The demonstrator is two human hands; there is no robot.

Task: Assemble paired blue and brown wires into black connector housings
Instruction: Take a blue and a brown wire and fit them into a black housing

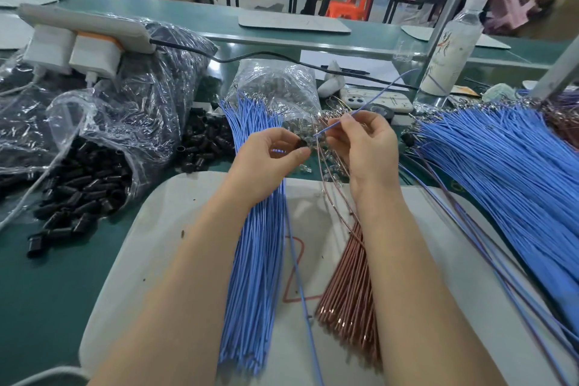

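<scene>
My left hand [272,153] pinches a small black connector housing [301,144] between thumb and fingertips. My right hand [363,141] pinches a single blue wire [376,96] whose tip points at the housing; the wire runs up to the right. A bundle of blue wires [253,260] lies under my left forearm on a white mat [156,244]. Beside it, under my right forearm, sits a bundle of brown wires [351,298]. Loose black housings [81,197] spill from a clear bag at the left.
A big fan of blue wires [501,172] covers the right side. A clear bag of small parts [275,91], a phone [376,102], a plastic bottle [451,50] and a power strip with chargers [81,41] stand behind. The table is green.
</scene>
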